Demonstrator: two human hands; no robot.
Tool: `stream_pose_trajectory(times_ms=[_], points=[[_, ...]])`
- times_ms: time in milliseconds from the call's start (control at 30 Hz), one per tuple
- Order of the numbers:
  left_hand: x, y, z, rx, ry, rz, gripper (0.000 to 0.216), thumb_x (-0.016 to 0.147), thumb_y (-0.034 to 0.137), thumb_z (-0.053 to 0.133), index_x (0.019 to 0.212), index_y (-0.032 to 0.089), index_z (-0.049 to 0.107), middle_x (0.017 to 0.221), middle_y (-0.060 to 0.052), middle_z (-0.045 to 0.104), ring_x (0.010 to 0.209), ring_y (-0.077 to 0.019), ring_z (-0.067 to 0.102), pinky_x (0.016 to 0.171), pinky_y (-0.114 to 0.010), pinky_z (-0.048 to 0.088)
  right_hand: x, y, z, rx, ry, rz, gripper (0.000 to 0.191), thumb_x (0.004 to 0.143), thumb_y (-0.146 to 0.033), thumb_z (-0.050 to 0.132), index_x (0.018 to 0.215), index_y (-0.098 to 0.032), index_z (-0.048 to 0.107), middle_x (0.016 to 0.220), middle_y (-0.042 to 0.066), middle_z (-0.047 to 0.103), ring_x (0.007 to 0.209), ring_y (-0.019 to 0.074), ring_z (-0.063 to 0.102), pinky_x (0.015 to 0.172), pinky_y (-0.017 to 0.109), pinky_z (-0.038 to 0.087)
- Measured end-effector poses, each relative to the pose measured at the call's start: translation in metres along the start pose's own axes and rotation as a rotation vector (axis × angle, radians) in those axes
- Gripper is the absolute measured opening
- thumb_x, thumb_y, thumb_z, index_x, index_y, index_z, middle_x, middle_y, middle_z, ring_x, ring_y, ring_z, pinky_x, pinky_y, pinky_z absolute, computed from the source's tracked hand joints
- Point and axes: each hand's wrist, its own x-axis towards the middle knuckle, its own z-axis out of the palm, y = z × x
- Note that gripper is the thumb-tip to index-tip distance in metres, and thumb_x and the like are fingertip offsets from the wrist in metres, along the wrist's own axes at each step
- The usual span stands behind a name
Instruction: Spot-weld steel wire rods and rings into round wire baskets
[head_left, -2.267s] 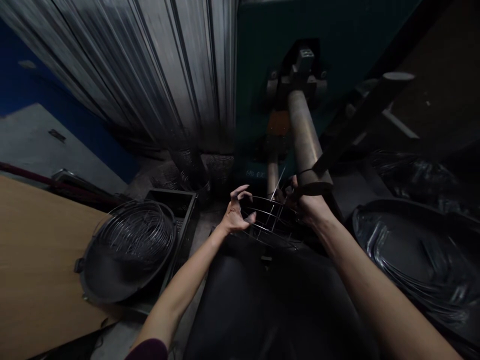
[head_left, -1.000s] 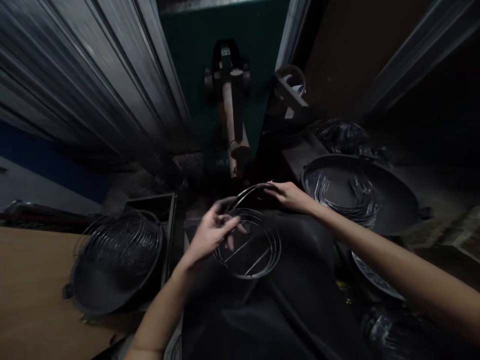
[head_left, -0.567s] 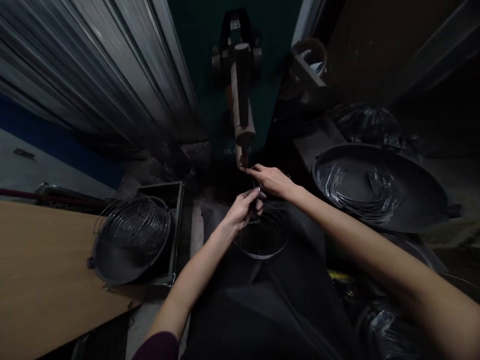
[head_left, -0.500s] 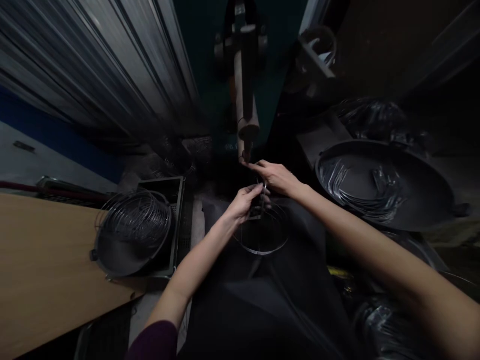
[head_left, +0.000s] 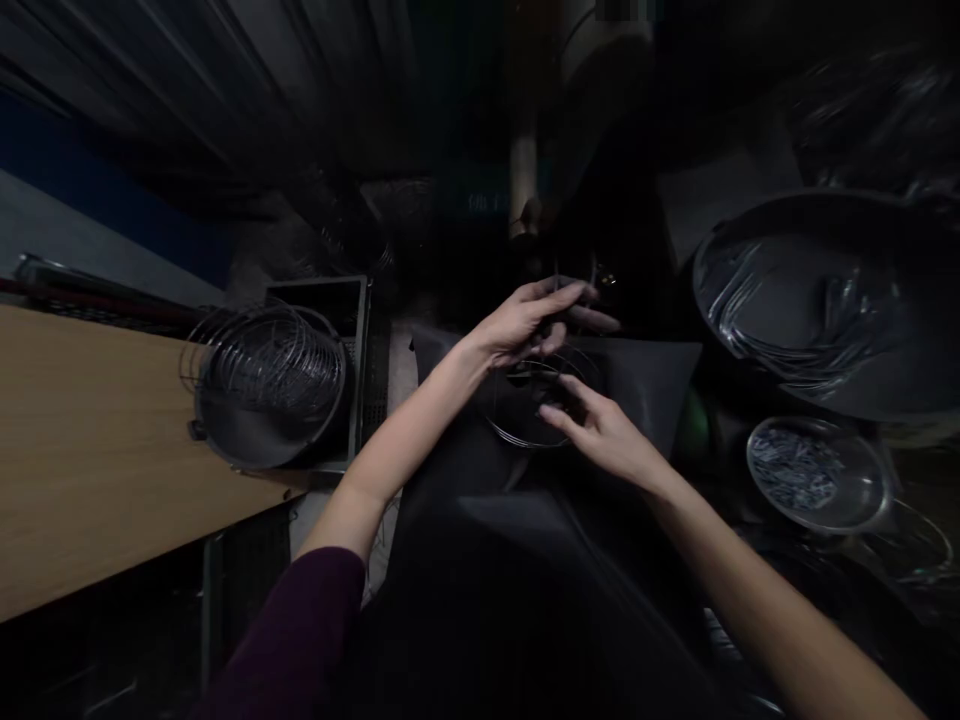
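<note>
At frame centre, your left hand (head_left: 523, 326) and right hand (head_left: 606, 440) apparently handle wire rings (head_left: 516, 440), grips indiscernible; the next move likely requires steadiness.

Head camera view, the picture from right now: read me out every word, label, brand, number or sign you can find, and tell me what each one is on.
Pale marks like lettering, on the dark surface beside the round bar: too small and blurred to read.
No other text can be made out, including on the wire ring, metal bowl or tan board.
</note>
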Motion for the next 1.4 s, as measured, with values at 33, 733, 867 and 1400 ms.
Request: stream_pose_trajectory(times_ms=[33, 733, 867, 1400], points=[[0.0, -0.001, -0.001, -0.022, -0.031, -0.014, 0.023, 0.087, 0.035, 0.056, 0.094, 0.013, 0.054, 0.089, -0.008, 0.07, 0.034, 0.0, 0.04, 0.032, -0.01, 0.021, -0.002, 0.004, 0.005, 0.042, 0.017, 0.037, 0.036, 0.084, -0.046, 0.057, 0.107, -0.021, 0.064, 0.101, 0.007, 0.067, 0.095, 0.0246, 0.062, 0.086, 0.038, 0.05], [-0.09, -0.15, -0.047, 1.717, 0.049, 0.249, 0.066, 0.076, 0.021, 0.064, 0.137, 0.029, 0.04, 0.13, -0.013, 0.046, 0.126, -0.0324, 0.04, 0.107, -0.06, 0.021, 0.024, -0.016, -0.008, 0.15, 0.22, 0.066, 0.031, 0.074, -0.051, 0.066, 0.078, -0.02, 0.063, 0.071, 0.004, 0.062, 0.064, 0.0174, 0.058, 0.054, 0.028, 0.048], [-0.05, -0.121, -0.063, 1.633, 0.158, 0.518, 0.062, 0.074, 0.041, 0.064, 0.131, 0.022, 0.048, 0.12, -0.012, 0.048, 0.113, -0.0296, 0.045, 0.107, -0.058, 0.024, 0.06, -0.024, -0.015, 0.346, 0.301, 0.082, 0.036, 0.067, -0.051, 0.074, 0.079, -0.021, 0.058, 0.06, -0.002, 0.055, 0.045, 0.0096, 0.047, 0.04, 0.022, 0.036], [-0.015, -0.03, -0.061, 1.558, 0.494, 0.846, 0.062, 0.066, 0.029, 0.057, 0.126, 0.017, 0.054, 0.096, -0.01, 0.05, 0.091, -0.0255, 0.046, 0.081, -0.041, 0.046, 0.135, -0.067, -0.038, 0.618, 0.24, 0.025, 0.052, 0.053, -0.054, 0.08, 0.078, -0.017, 0.053, 0.056, -0.003, 0.055, 0.038, 0.0033, 0.036, 0.033, 0.016, 0.023]])
